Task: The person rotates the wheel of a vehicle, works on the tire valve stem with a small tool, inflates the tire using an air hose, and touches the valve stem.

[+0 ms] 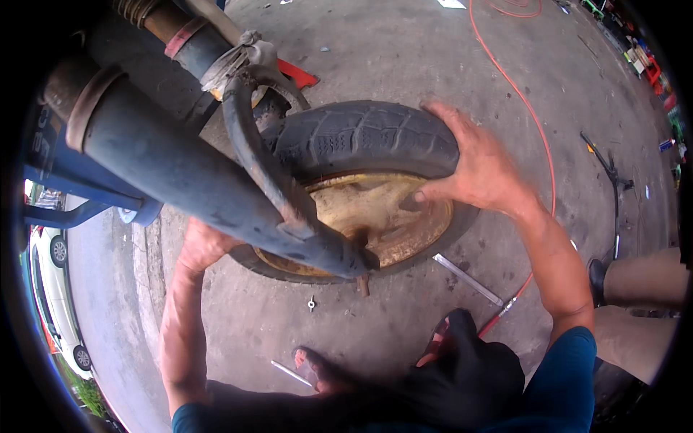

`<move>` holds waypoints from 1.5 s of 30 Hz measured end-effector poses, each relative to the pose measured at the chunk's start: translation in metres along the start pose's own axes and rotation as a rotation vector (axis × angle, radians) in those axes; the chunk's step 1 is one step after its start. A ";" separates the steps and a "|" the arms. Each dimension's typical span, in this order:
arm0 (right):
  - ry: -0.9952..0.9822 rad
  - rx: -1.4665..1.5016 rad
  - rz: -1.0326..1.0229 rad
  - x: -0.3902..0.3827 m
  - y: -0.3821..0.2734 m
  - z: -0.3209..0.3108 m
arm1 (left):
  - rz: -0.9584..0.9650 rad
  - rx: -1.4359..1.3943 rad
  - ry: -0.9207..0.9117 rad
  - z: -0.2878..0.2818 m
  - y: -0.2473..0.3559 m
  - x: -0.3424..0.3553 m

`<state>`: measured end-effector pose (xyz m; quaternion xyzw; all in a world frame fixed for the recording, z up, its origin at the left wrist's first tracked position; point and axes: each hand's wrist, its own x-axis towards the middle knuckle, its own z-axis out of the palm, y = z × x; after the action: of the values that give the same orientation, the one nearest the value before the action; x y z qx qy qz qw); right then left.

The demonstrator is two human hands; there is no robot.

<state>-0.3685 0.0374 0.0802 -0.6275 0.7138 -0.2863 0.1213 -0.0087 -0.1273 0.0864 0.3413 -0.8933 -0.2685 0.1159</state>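
Observation:
A wheel with a black, worn tyre (pixel 368 137) and a yellowish, rusty rim (pixel 346 198) is tilted between the two legs of a fork. The grey near fork leg (pixel 188 173) crosses in front of the wheel, and a rusty axle end (pixel 363 286) shows at its tip. My right hand (pixel 480 159) grips the tyre's right side, fingers over the tread and thumb at the rim. Partly hidden by the fork leg, my left hand (pixel 203 245) holds the tyre's left edge; its fingertips cannot be seen.
A metal bar (pixel 468 278), a small metal fitting (pixel 312 304) and a thin rod (pixel 292 373) lie on the concrete. An orange hose (pixel 530 108) runs down the right side. Another person's legs (pixel 642 281) are at right. A white car (pixel 58 296) stands far left.

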 end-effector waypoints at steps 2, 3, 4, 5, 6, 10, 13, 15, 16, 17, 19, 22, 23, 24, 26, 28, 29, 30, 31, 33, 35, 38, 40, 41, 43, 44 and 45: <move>-0.062 0.119 0.062 0.007 0.003 -0.002 | 0.013 -0.131 -0.025 -0.003 -0.011 0.000; -0.048 0.167 0.043 0.010 0.008 -0.003 | -0.017 -0.137 -0.031 -0.003 -0.009 0.004; -0.034 0.217 0.026 0.012 0.012 -0.003 | -0.047 -0.147 -0.040 0.000 -0.007 0.010; 0.010 0.217 0.016 0.009 0.009 -0.001 | -0.084 -0.153 -0.049 0.000 -0.005 0.013; -0.004 0.229 0.014 0.002 0.004 0.001 | -0.113 -0.122 -0.060 0.002 0.011 0.010; 0.064 0.204 0.019 0.006 0.008 0.001 | -0.025 -0.398 0.135 0.012 0.029 0.014; -0.135 0.376 0.074 0.017 0.006 -0.018 | -0.131 -0.466 -0.046 -0.005 0.044 0.023; -0.104 0.305 0.052 0.010 0.019 0.000 | -0.075 -0.386 0.038 0.009 0.037 0.006; -0.069 0.235 0.022 0.011 0.020 0.005 | -0.018 -0.300 0.131 0.011 0.035 0.003; -0.085 0.202 0.034 0.015 0.020 0.006 | 0.055 -0.418 0.063 0.008 0.033 0.006; -0.107 0.347 0.035 0.025 0.020 -0.005 | -0.051 -0.432 0.017 0.000 0.035 0.024; -0.061 0.385 0.007 0.007 0.019 0.004 | -0.152 -0.420 -0.006 0.009 0.030 0.014; 0.003 0.411 0.036 0.004 0.014 0.005 | -0.158 -0.363 0.040 0.009 0.028 0.014; 0.067 0.436 0.067 0.000 0.010 0.006 | -0.163 -0.306 0.083 0.010 0.026 0.012; 0.063 0.493 0.078 -0.012 0.009 0.016 | -0.201 -0.264 0.089 0.014 0.022 0.003; 0.464 0.278 0.067 -0.038 0.023 0.036 | -0.208 -0.247 0.187 0.016 0.012 -0.009; 0.583 0.238 0.128 -0.062 0.040 0.055 | -0.232 -0.234 0.201 0.020 0.006 -0.018; 0.704 0.193 0.188 -0.095 0.058 0.071 | -0.239 -0.236 0.205 0.025 0.001 -0.025; 0.682 0.256 0.286 -0.132 0.064 0.082 | -0.262 -0.305 0.147 0.030 -0.006 -0.034; 0.539 0.414 0.635 -0.214 0.098 0.108 | -0.224 -0.366 0.082 0.047 -0.019 -0.048; 0.296 0.418 0.815 -0.264 0.101 0.133 | -0.388 -0.058 -0.186 0.049 -0.035 -0.070; 0.386 0.478 0.818 -0.269 0.091 0.137 | -0.418 0.446 -0.741 0.083 -0.040 -0.093; 0.373 0.405 0.839 -0.252 0.089 0.130 | -0.286 0.460 -0.948 0.120 -0.036 -0.110; 0.367 0.498 0.836 -0.242 0.085 0.127 | -0.285 0.368 -0.971 0.139 -0.037 -0.117; 0.326 0.620 0.827 -0.236 0.087 0.134 | -0.290 0.383 -1.002 0.173 -0.051 -0.133; 0.338 0.579 0.797 -0.248 0.098 0.131 | -0.312 0.379 -1.022 0.177 -0.049 -0.141; 0.346 0.541 0.766 -0.258 0.107 0.131 | -0.407 0.356 -0.931 0.179 -0.045 -0.149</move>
<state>-0.3400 0.2584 -0.1336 -0.2095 0.8029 -0.4959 0.2559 0.0559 0.0162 -0.0909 0.3666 -0.7979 -0.2529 -0.4062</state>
